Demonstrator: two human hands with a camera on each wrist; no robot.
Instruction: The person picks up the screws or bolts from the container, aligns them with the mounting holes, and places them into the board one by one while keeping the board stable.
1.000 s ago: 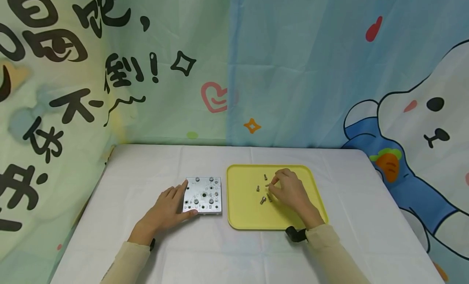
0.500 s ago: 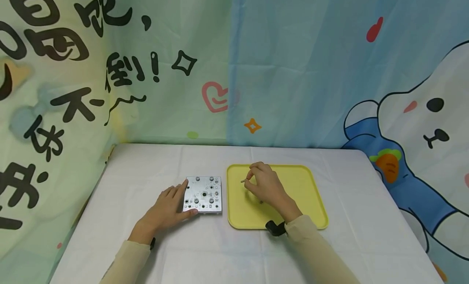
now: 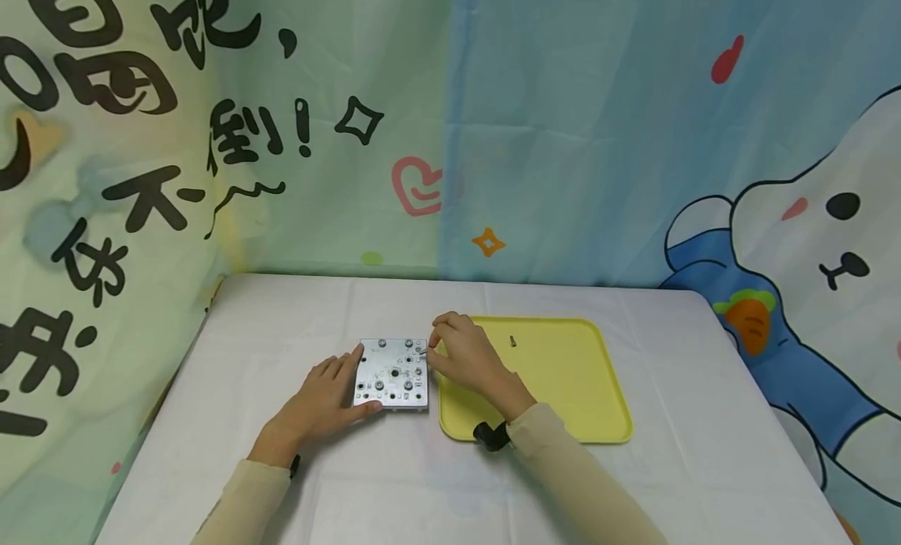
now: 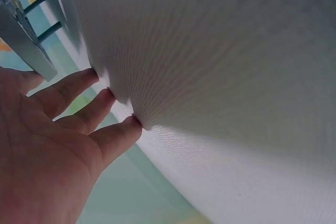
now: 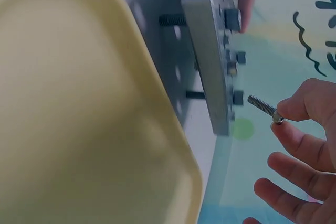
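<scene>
A square metal plate [image 3: 389, 363] with holes and several bolts through it stands on the table, raised on bolt shanks seen in the right wrist view. My left hand [image 3: 320, 396] holds its left side, thumb at the front corner and index finger at the back corner; in the left wrist view the other fingertips touch the cloth. My right hand [image 3: 470, 357] pinches a small socket-head bolt [image 5: 266, 109] by its head between thumb and index finger, shank pointing at the plate. The bolt is above the plate's back right corner, apart from it. Other right fingers are spread.
A yellow tray [image 3: 563, 404] lies right of the plate, partly under my right forearm. One loose bolt [image 3: 513, 342] is visible in it; the arm may hide others. White cloth [image 3: 394, 482] covers the table, and a printed curtain [image 3: 549, 138] hangs behind.
My right hand has picked up a bolt from the tray and carried it left to the plate's back right corner. The left hand stays on the plate.
</scene>
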